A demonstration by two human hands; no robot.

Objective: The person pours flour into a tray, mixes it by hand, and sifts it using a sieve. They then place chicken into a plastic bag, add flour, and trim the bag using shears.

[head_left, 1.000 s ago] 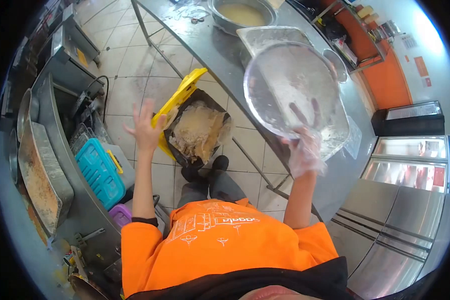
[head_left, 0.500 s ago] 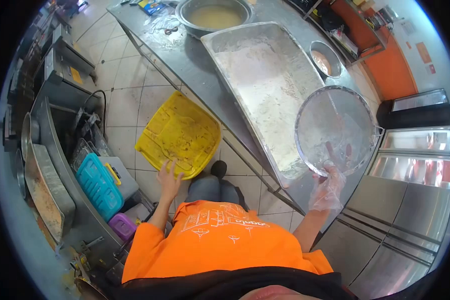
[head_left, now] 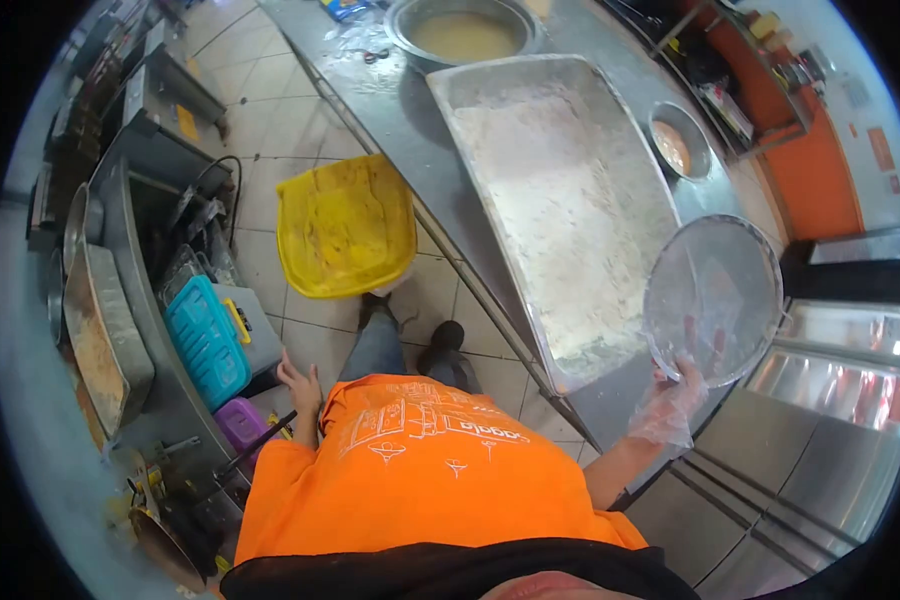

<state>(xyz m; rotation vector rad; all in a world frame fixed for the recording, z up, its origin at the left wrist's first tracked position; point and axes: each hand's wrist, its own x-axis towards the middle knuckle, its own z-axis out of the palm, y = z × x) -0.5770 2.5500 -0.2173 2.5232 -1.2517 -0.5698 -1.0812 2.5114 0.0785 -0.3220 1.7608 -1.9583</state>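
A large round sieve (head_left: 715,300) is in my right hand (head_left: 675,395), which wears a clear plastic glove and grips the near rim. Some of its fingers show through the mesh. The sieve overlaps the lower right corner of a deep metal tray (head_left: 560,220) with white flour spread over its bottom. My left hand (head_left: 298,385) is bare and empty, low beside my body, its fingers apart. It is near a teal-lidded box (head_left: 207,343) and a purple container (head_left: 240,424). Beyond my feet stands a bin with a dirty yellow lid (head_left: 345,228).
On the metal table (head_left: 370,110) are a big bowl of cloudy liquid (head_left: 465,35), a smaller metal bowl (head_left: 678,140) and scissors (head_left: 376,56). Steel counters with pans (head_left: 110,330) line the left. A steel refrigerator (head_left: 770,460) stands at the right.
My left hand has drawn back from beside the yellow lid toward my body. The view has shifted, with the table and tray lower and further right. My right hand still holds the sieve.
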